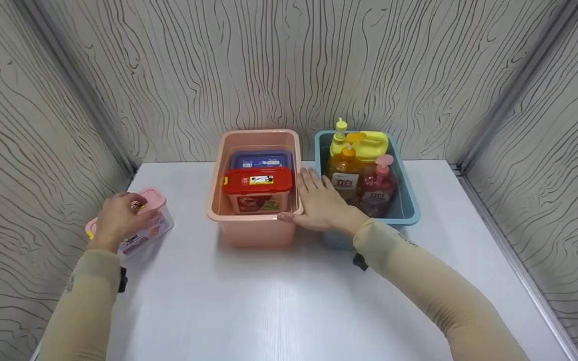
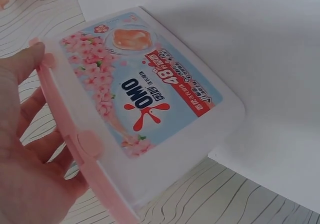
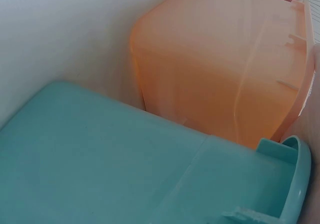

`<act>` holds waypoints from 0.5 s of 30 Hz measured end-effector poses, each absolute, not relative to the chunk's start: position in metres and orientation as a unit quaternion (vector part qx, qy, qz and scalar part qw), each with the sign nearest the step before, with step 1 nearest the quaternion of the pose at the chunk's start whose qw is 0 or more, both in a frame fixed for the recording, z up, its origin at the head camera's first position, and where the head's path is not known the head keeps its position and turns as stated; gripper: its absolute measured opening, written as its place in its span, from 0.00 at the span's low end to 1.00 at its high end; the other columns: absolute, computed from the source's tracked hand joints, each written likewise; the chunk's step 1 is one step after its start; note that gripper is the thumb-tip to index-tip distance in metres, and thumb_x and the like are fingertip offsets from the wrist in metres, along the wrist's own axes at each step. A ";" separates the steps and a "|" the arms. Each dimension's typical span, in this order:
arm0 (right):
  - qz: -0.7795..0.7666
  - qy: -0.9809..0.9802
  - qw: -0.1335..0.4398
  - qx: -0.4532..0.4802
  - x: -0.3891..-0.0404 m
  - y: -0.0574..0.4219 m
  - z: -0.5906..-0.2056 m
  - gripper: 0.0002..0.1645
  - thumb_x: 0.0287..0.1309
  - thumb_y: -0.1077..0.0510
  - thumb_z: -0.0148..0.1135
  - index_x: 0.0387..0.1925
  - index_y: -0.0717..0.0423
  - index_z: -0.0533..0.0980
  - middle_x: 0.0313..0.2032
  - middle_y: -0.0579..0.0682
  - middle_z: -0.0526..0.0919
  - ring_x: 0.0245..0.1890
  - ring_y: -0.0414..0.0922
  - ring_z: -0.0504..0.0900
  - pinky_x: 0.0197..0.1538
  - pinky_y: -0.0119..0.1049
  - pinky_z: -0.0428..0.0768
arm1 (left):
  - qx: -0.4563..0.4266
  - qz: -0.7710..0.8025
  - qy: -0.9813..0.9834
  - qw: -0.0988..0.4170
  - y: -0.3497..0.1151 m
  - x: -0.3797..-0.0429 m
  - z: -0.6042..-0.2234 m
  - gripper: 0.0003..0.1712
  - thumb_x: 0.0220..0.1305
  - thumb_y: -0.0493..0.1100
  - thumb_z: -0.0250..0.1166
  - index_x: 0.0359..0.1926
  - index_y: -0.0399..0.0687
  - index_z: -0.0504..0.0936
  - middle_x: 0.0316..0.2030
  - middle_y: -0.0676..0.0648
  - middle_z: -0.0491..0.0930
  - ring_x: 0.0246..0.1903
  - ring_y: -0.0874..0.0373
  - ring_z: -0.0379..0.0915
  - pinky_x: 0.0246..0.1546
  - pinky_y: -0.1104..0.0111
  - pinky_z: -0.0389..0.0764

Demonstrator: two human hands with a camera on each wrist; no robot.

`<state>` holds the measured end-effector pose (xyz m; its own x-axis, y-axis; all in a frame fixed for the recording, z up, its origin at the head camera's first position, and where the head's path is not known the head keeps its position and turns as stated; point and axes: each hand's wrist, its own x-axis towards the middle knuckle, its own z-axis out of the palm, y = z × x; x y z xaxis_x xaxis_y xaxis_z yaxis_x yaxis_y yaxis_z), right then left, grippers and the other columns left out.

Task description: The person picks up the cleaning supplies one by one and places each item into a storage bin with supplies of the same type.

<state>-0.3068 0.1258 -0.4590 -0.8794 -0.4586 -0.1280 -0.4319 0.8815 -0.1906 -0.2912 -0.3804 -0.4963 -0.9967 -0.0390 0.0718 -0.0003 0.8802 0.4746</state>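
Observation:
My left hand [image 1: 118,218] grips the pink lid of a white OMO laundry capsule box [image 2: 160,89] at the left of the table. In the left wrist view the thumb is at the lid's edge and the other fingers lie across the lid. My right hand [image 1: 321,203] lies flat with straight fingers on the right rim of the pink bin [image 1: 256,233], beside the blue bin [image 1: 339,240]. Inside the pink bin are a red-lidded box [image 1: 259,185] and, behind it, a blue-lidded box [image 1: 261,158].
The blue bin holds an orange pump bottle [image 1: 345,173], a dark pink pump bottle [image 1: 378,193] and yellow bottles [image 1: 372,145] at the back. Both bins stand near the patterned back wall [image 1: 269,65]. White table surface [image 1: 249,301] extends in front of them.

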 end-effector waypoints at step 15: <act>-0.083 0.967 0.092 -0.222 -0.307 0.127 -0.459 0.81 0.63 0.04 0.40 0.93 0.56 0.36 0.93 0.57 0.34 0.95 0.59 0.34 0.94 0.64 0.39 | 0.024 -0.233 -0.972 -0.030 -0.398 -0.278 -0.488 0.42 0.75 0.60 0.71 0.78 0.39 0.75 0.73 0.23 0.75 0.69 0.24 0.72 0.70 0.24 0.73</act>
<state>-0.3069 0.1267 -0.4585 -0.8848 -0.4439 -0.1415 -0.4132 0.8880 -0.2016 -0.2778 -0.3984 -0.4885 -0.9970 -0.0337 -0.0692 -0.0614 0.8901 0.4516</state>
